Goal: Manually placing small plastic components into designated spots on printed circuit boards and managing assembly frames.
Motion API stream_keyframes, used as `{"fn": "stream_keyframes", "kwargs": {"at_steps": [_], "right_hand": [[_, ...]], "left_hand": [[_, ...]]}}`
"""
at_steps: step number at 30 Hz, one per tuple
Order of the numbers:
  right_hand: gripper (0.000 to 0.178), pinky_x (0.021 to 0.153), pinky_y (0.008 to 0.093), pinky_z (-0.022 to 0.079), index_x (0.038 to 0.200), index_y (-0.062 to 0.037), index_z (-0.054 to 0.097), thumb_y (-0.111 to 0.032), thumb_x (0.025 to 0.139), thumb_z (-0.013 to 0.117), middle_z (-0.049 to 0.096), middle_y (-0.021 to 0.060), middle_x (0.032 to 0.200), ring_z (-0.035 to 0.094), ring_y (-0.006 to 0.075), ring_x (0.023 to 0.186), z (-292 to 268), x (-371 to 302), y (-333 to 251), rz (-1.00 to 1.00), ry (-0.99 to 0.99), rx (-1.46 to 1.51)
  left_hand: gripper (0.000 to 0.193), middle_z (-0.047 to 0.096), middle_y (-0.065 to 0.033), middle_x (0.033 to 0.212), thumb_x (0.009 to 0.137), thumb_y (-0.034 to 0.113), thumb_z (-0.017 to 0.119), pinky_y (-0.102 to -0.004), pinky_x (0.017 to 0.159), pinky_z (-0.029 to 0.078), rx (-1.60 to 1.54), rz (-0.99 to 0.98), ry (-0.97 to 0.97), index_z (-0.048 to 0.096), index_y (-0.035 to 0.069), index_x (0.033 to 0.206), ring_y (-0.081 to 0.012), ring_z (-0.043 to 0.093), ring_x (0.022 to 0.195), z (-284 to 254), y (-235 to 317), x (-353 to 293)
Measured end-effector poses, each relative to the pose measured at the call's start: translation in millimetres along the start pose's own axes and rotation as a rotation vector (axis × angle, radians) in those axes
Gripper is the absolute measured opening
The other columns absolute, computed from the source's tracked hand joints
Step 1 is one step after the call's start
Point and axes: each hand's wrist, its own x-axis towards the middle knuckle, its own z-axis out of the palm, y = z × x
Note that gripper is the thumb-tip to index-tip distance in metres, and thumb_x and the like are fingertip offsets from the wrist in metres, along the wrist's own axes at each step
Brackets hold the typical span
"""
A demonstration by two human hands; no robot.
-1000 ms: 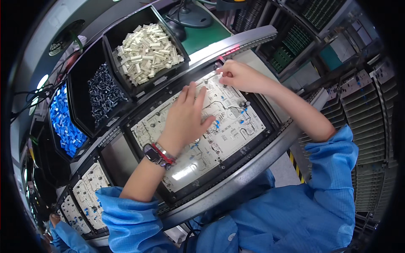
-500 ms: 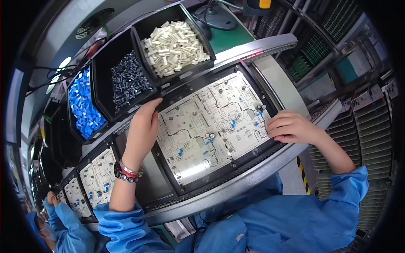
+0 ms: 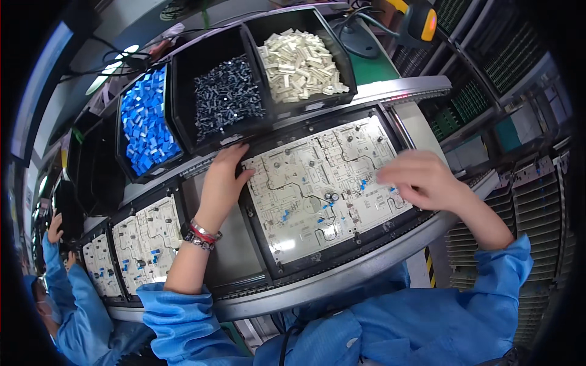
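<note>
A white circuit board panel [image 3: 293,235] lies in a black carrier frame [image 3: 323,252] on the conveyor line. It carries small black, round and blue components. My left hand [image 3: 224,177] rests at the frame's upper left corner, fingers stretched out and thumb apart, with nothing seen in it. Over the panel's right part hovers my right hand [image 3: 421,179], slightly blurred. Its fingers reach left, with the thumb apart below them; I see no held part. The hand hides some of the panel's right side.
Beyond the conveyor stand black bins with blue connectors [image 3: 146,122], small dark parts [image 3: 226,97] and white connectors [image 3: 299,67]. A yellow-black scanner [image 3: 421,25] sits at the back. More boards [image 3: 146,238] lie on the left, near a co-worker [image 3: 85,311]. Racks [image 3: 519,226] stand right.
My right hand has lifted off the panel's right edge and moved in over the board. My left hand stays at the frame corner. The view has shifted, and the co-worker's arm is raised.
</note>
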Motion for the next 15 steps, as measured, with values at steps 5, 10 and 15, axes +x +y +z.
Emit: {"fn": "stream_keyframes", "kwargs": {"at_steps": [5, 10, 15], "right_hand": [[0.027, 0.070, 0.0348, 0.051, 0.101, -0.0029, 0.060, -0.004, 0.074, 0.059, 0.059, 0.0078, 0.093, 0.061, 0.0240, 0.089, 55.8, 88.7, 34.7, -0.015, 0.140, -0.317], [0.021, 0.066, 0.0318, 0.050, 0.090, -0.0025, 0.062, -0.008, 0.069, 0.060, 0.055, 0.0051, 0.083, 0.059, 0.0206, 0.079, 101.3, 113.6, 56.7, -0.041, 0.142, -0.676], [0.013, 0.061, 0.0308, 0.049, 0.077, -0.0051, 0.060, -0.009, 0.064, 0.060, 0.054, 0.0034, 0.080, 0.056, 0.0193, 0.070, 85.7, 125.3, 64.4, -0.241, 0.067, -0.507]], "left_hand": [[0.035, 0.055, -0.0183, 0.119, 0.071, 0.004, 0.068, -0.0380, 0.091, 0.043, -0.064, 0.038, 0.047, 0.058, 0.000, 0.104, -0.0353, 0.051, 0.110, -2.2, 1.4, -2.3], [0.023, 0.055, -0.0166, 0.117, 0.072, 0.004, 0.068, -0.0388, 0.084, 0.046, -0.015, 0.089, 0.035, 0.049, 0.001, 0.085, -0.0361, 0.052, 0.104, -2.8, -0.6, -3.9], [0.023, 0.055, -0.0169, 0.115, 0.072, 0.003, 0.067, -0.0396, 0.081, 0.047, -0.025, 0.083, 0.035, 0.049, 0.002, 0.087, -0.0360, 0.053, 0.102, -4.2, -2.3, -8.9]]}}
